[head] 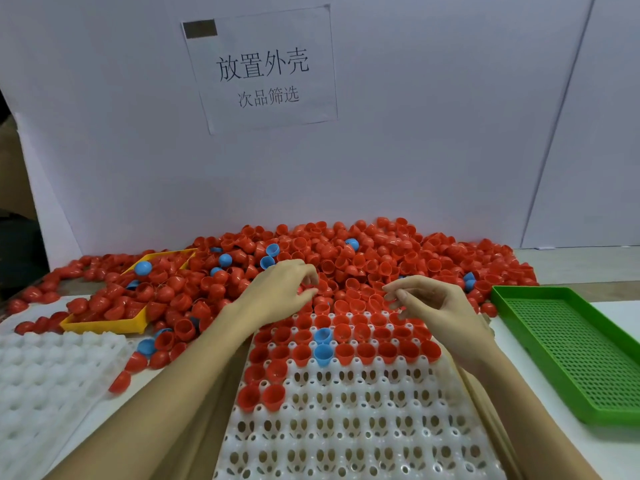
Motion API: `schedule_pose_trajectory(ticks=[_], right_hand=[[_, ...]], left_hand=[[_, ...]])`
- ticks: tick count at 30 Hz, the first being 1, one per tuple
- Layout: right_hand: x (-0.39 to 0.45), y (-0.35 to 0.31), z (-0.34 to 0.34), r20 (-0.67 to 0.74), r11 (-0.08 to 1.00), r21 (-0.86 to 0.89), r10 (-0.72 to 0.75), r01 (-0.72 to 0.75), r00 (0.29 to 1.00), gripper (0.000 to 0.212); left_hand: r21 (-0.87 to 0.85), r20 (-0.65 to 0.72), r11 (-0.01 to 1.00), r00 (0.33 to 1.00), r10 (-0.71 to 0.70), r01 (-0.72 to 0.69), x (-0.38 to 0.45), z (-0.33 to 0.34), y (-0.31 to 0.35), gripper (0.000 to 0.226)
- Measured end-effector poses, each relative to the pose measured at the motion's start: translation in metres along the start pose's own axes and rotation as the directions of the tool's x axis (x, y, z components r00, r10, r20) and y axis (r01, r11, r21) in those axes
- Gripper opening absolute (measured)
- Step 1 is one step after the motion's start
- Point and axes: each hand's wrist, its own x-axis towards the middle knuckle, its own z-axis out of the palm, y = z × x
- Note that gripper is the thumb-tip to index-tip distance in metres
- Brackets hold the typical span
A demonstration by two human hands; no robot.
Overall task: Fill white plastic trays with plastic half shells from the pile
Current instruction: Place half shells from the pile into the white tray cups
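Head view: both hands hover at the seam where the white tray (346, 427) meets the pile (346, 258).
Nearest cups: the tray's bare pockets lie nearer the person than both hands, under the forearms, and make up most of its surface.
Filled rows: red half shells (367, 351), with two blue ones (322, 353) among them, sit in the rows directly under and just short of the fingertips; one partial row holds only two red shells at its left end.
Left hand (277, 296): fingers curled downward, tips at the pile's front edge; I cannot tell whether a shell is pinched beneath them.
Right hand (436, 306): fingers loosely curled, thumb and forefinger drawn close, nothing visibly held; it hangs over the tray's far right corner.
Pile from the grips: straight ahead and beyond both hands, spreading left and right against the white backboard (415, 150).
Nearer hand: the left looks closer to loose shells, its fingertips already touching or almost touching them; the right would have to reach forward.
Next open pockets: probably back toward the person and right of the two lone shells.
Left of the grips: a yellow tray (104, 328) holding shells, and a second white tray (41, 382), unfilled.
Right of the grips: a green mesh tray (571, 351), well apart.
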Motion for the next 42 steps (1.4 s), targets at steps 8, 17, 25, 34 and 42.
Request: schedule_pose_trajectory(ticks=[8,17,25,34,42], right_hand=[[0.0,-0.001,-0.001,0.004,1.0,0.003,0.008,-0.008,1.0,0.02],[0.0,-0.002,0.003,0.017,1.0,-0.003,0.001,-0.001,1.0,0.02],[-0.001,-0.003,0.002,0.006,1.0,0.006,0.022,-0.022,1.0,0.02],[-0.008,-0.017,0.016,0.235,0.998,0.01,0.053,-0.057,0.971,0.03],[-0.013,-0.025,0.027,0.411,0.996,0.02,0.067,-0.082,0.909,0.028]], left_hand=[[0.287,0.018,0.955,0.997,0.078,-0.08,0.035,0.044,-0.02,0.031],[0.276,0.127,0.95,0.985,0.113,-0.145,0.024,0.033,-0.024,0.041],[-0.008,-0.123,0.994,0.987,0.103,-0.105,0.008,0.016,-0.004,0.029],[-0.401,-0.299,0.855,0.93,0.216,-0.328,-0.063,0.007,0.061,0.018],[-0.441,-0.321,0.831,0.924,0.205,-0.338,-0.081,0.007,0.06,0.019]])
